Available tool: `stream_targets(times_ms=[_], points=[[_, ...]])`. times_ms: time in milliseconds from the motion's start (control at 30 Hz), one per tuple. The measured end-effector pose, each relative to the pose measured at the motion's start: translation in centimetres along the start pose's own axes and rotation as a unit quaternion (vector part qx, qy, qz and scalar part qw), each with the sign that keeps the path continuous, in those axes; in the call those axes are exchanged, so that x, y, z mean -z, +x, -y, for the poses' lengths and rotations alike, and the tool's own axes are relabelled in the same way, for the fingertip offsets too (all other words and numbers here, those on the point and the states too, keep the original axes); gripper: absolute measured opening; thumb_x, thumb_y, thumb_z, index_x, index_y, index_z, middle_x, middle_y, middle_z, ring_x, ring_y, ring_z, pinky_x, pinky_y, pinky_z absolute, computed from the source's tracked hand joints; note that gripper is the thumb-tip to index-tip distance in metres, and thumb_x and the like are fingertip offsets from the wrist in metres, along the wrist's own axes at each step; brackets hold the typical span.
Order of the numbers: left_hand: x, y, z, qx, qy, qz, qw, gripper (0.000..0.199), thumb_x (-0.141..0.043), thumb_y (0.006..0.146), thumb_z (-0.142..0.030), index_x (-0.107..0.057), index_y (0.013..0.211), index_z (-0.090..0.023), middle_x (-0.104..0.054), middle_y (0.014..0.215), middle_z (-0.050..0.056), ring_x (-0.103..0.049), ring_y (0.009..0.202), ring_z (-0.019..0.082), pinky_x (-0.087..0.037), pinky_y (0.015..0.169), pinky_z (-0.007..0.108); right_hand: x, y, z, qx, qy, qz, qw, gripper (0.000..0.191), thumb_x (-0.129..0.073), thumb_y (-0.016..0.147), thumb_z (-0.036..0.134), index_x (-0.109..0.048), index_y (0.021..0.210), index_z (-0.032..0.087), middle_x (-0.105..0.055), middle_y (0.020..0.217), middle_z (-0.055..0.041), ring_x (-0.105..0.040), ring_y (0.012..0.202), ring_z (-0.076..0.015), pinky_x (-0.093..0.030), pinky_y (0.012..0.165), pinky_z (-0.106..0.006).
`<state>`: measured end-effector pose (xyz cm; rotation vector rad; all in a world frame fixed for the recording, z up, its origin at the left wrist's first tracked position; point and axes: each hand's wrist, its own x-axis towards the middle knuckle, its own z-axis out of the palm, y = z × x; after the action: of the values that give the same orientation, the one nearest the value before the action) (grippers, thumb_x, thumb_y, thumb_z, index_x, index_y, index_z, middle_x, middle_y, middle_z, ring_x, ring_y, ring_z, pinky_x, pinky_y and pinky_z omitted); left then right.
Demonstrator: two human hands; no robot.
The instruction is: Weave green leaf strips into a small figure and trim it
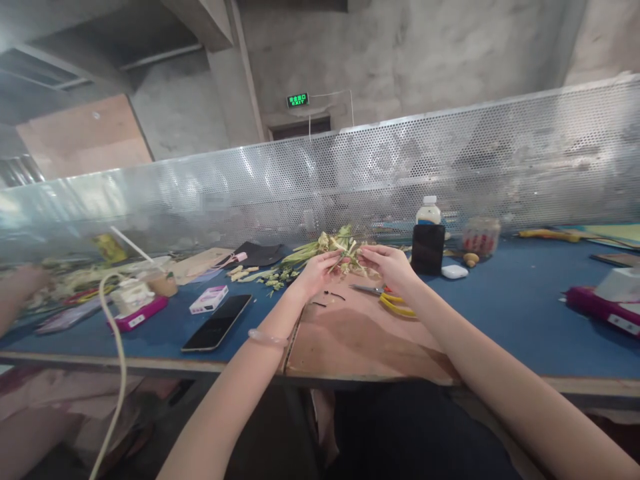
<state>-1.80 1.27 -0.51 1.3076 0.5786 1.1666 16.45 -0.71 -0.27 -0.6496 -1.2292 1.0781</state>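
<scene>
A bunch of pale green and cream flowers, real or artificial I cannot tell, is between my hands above a brown board. My left hand is closed on its near left side, fingertips among the small stems. From the right, my right hand pinches the same bunch with thumb and fingers. Yellow-handled scissors lie on the brown board just below my right wrist. Several short dark pieces are scattered near the blades. Loose green sprigs lie left of my left hand.
On the blue tabletop are a phone, a small box, a tissue pack and a drink cup. A dark upright phone, a bottle and a white case stand right. Another person's arm shows left.
</scene>
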Motion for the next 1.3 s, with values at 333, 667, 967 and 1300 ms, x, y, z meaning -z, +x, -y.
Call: stream_targets(times_ms=[333, 667, 967, 1300], points=[[-0.2, -0.2, -0.1, -0.010, -0.007, 0.026, 1.000, 0.033, -0.068, 0.065, -0.017, -0.064, 0.097, -0.015, -0.066, 0.090, 0.008, -0.057, 0.069, 0.009, -0.041, 0.058, 0.019, -1.1, -1.5, 2.2, 0.091, -0.160, -0.016, 0.983, 0.029, -0.063, 0.067, 0.037, -0.067, 0.087, 0.016, -0.068, 0.084, -0.0042, -0.060, 0.076, -0.0156, -0.047, 0.070, -0.028], [-0.7, -0.5, -0.1, -0.004, 0.058, 0.032, 0.998, 0.029, -0.070, 0.062, -0.032, -0.064, 0.081, -0.011, -0.057, 0.059, 0.001, -0.039, 0.044, 0.004, -0.022, 0.040, 0.019, -1.0, -1.4, 2.2, 0.115, -0.163, -0.018, 0.980, 0.032, -0.063, 0.067, 0.040, -0.067, 0.088, 0.016, -0.068, 0.083, -0.0052, -0.060, 0.078, -0.0171, -0.045, 0.070, -0.028], [-1.2, -0.7, 0.0, -0.056, 0.116, 0.003, 0.992, 0.044, -0.070, 0.062, -0.031, -0.057, 0.100, -0.014, -0.065, 0.079, 0.005, -0.055, 0.058, 0.009, -0.034, 0.045, 0.018, -0.9, -1.2, 1.4, 0.127, -0.140, -0.062, 0.980, 0.027, -0.065, 0.065, 0.037, -0.069, 0.084, 0.019, -0.069, 0.081, -0.0042, -0.059, 0.074, -0.0168, -0.044, 0.065, -0.028], [-1.3, 0.1, 0.9, -0.087, 0.142, -0.043, 0.985, 0.038, -0.070, 0.062, -0.033, -0.055, 0.092, -0.014, -0.064, 0.076, 0.005, -0.057, 0.057, 0.012, -0.041, 0.047, 0.021, -1.6, -1.5, 0.4, 0.042, -0.082, -0.064, 0.994, 0.024, -0.068, 0.062, 0.033, -0.070, 0.080, 0.017, -0.068, 0.079, -0.0036, -0.057, 0.072, -0.0148, -0.042, 0.065, -0.026]])
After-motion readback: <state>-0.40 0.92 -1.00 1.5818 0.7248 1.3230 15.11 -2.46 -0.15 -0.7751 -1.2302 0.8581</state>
